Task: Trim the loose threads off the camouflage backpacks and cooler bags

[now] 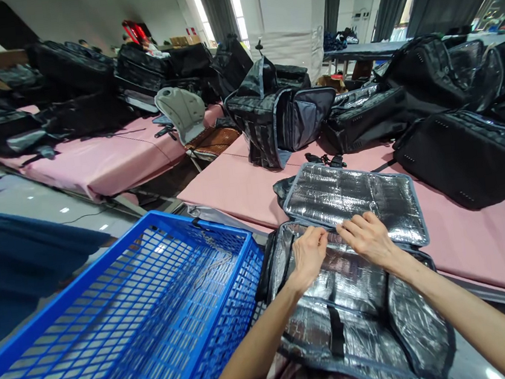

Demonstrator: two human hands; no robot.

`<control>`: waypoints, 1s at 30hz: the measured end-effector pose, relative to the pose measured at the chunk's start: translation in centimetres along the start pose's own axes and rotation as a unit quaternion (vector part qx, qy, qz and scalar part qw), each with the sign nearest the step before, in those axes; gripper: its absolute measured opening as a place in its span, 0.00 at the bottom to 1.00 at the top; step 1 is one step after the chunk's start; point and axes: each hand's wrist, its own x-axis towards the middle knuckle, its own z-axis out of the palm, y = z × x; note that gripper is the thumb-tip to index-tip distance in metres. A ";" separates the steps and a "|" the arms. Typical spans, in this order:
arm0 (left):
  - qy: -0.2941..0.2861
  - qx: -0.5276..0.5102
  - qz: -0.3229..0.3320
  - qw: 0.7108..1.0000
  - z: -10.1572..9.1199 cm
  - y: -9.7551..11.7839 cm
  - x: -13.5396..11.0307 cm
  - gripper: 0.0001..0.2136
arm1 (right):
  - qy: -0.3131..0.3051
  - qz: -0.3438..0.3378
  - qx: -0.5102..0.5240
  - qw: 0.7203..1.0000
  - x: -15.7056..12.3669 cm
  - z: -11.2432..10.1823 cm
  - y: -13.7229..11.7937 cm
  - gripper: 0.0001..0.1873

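The blue basket [126, 325] is cut off at the left and bottom edges, just beside the open foil-lined bag [353, 318]. Black bags [462, 153] crowd the pink table [234, 185] behind. The left hand [309, 255] curls on the bag's far rim; the right hand [367, 238] lies flat there, fingers spread, under the lid [354, 199].

Open insulated bag [362, 317] sits at the table's [490, 241] near edge, lid flap [354, 199] folded back behind it. Plastic crate [126, 325] to its left, upright bag [278, 119] farther back.
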 end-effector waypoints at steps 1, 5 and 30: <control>-0.009 -0.004 0.002 1.000 -0.3 -0.1 -0.1 0.10 | 0.003 0.007 0.005 1.000 -0.1 0.0 0.1 0.12; -0.140 -0.012 0.035 0.990 -2.5 -0.5 -0.5 0.12 | 0.001 0.040 0.015 0.999 -0.6 -0.3 0.3 0.11; 0.040 0.075 0.269 0.959 -1.6 -5.0 0.4 0.10 | -0.055 0.187 0.186 0.963 -1.4 0.4 0.2 0.06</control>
